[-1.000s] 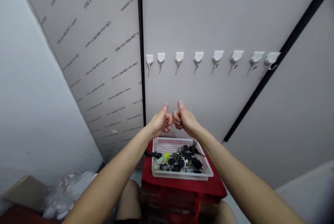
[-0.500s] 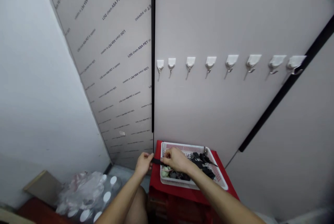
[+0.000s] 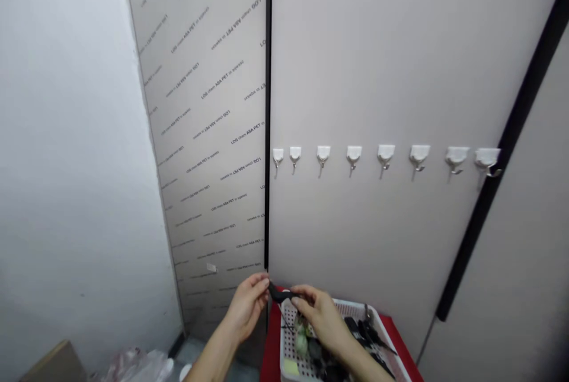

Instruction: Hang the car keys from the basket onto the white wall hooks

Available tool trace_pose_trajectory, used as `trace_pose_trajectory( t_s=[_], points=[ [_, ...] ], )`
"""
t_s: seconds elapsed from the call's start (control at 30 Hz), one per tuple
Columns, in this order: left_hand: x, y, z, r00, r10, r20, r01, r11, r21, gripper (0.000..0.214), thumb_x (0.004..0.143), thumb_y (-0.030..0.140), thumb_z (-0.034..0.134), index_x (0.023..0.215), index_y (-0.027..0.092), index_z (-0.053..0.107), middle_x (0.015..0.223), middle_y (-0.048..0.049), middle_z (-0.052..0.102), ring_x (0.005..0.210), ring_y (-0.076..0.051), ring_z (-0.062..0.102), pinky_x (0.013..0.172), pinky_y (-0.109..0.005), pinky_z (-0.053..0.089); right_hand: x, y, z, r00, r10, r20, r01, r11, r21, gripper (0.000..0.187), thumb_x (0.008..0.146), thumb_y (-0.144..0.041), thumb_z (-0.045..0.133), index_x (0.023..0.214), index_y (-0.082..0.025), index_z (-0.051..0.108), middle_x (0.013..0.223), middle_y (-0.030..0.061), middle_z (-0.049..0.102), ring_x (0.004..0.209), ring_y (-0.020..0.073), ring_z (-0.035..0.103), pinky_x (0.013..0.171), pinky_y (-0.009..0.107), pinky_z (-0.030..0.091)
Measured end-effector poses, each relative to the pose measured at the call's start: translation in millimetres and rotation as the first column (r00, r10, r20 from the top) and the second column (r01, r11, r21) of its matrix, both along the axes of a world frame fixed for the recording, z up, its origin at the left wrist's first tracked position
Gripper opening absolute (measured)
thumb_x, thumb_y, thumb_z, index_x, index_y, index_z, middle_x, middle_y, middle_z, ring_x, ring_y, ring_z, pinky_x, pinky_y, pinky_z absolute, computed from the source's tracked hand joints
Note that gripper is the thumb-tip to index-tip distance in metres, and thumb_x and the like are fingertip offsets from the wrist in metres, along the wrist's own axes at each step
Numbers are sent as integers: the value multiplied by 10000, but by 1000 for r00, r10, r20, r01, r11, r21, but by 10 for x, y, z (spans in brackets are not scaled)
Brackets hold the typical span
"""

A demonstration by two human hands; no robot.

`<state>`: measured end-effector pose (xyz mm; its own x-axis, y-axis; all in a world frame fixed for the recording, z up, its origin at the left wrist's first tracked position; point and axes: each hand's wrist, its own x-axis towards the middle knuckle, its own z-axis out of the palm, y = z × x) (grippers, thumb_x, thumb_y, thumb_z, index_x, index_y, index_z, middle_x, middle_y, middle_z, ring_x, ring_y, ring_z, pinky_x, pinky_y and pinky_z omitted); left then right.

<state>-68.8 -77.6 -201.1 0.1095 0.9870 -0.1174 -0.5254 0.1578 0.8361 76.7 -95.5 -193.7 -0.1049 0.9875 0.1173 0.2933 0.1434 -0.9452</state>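
Observation:
A small dark strap-like piece [image 3: 280, 295] is stretched between my two hands, slightly bent in the middle. My left hand [image 3: 250, 302] pinches its left end between thumb and fingertips. At the other end, my right hand [image 3: 320, 317] grips it in a similar pinch, above the white plastic basket [image 3: 288, 318]. A thin cord hangs below the dark piece towards the basket. Inside the basket lie a pale green rounded item [image 3: 301, 341] and several black objects [image 3: 362, 331], whose kinds I cannot make out. My right forearm hides part of the contents.
The basket rests on a red surface [image 3: 269, 353]. Several white hooks [image 3: 323, 154] run in a row along the grey panel [image 3: 355, 228] behind. A black vertical strip [image 3: 268, 133] borders the printed panel [image 3: 213, 180]. Clear plastic bags [image 3: 137, 365] lie low on the left.
My view has tilted upward, so the hooks and basket sit lower in the picture. Both hands have lifted the dark piece from the basket's left edge to above it.

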Motion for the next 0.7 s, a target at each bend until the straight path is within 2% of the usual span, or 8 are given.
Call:
trace_pose_trajectory(
  t_s=[0.07, 0.13, 0.2, 0.27, 0.4, 0.53, 0.7],
  points=[
    [25, 69, 359, 1000, -25, 1, 24, 993, 115, 264, 450, 207, 641, 670, 127, 520, 592, 19, 517, 491, -31, 437, 495, -150, 336, 5, 24, 203, 995, -40, -92, 41, 999, 5, 280, 587, -279, 464, 795, -104, 530, 611, 13, 536, 488, 82, 420, 470, 205, 334],
    [53, 143, 699, 994, -29, -101, 52, 970, 237, 244, 465, 199, 628, 677, 127, 529, 557, 29, 502, 465, -24, 410, 471, -148, 316, -10, 53, 431, 978, -68, -196, 71, 997, 11, 307, 577, -296, 477, 813, -103, 518, 586, 4, 522, 476, 77, 414, 466, 206, 343],
    [80, 207, 995, 966, 25, -256, 64, 941, 333, 215, 485, 195, 611, 673, 122, 539, 533, 30, 491, 448, -22, 385, 444, -147, 293, -47, 89, 663, 956, -75, -282, 86, 996, 27, 327, 569, -306, 487, 827, -106, 509, 574, -2, 515, 471, 74, 415, 456, 205, 347],
    [104, 256, 1226, 924, 119, -363, 38, 917, 398, 219, 495, 201, 601, 690, 122, 540, 591, 13, 516, 473, -31, 399, 427, -146, 282, -100, 133, 872, 935, -73, -347, 105, 992, 74, 331, 562, -310, 498, 828, -112, 508, 580, -1, 519, 474, 72, 422, 446, 199, 344],
    [125, 342, 1485, 885, 248, -393, -62, 902, 428, 324, 504, 240, 594, 797, 133, 504, 765, -34, 538, 536, -59, 449, 421, -158, 302, -211, 233, 1154, 887, -74, -456, 170, 970, 174, 328, 552, -316, 511, 820, -126, 506, 612, 2, 531, 464, 60, 430, 438, 191, 340],
    [134, 463, 1654, 938, 200, -284, -64, 904, 424, 295, 541, 260, 570, 786, 115, 494, 642, -17, 535, 457, -33, 426, 429, -162, 308, -296, 330, 1293, 875, -66, -480, 186, 961, 206, 329, 547, -314, 509, 821, -132, 496, 631, 3, 522, 473, 64, 443, 405, 184, 331],
    [197, 633, 1943, 956, 243, -163, -125, 843, 523, 276, 550, 206, 571, 790, 110, 475, 585, 9, 521, 427, -18, 419, 467, -170, 339, -387, 467, 1456, 868, -62, -493, 216, 941, 261, 309, 546, -291, 500, 811, -131, 479, 650, 3, 509, 482, 62, 449, 410, 181, 343]
  ],
)
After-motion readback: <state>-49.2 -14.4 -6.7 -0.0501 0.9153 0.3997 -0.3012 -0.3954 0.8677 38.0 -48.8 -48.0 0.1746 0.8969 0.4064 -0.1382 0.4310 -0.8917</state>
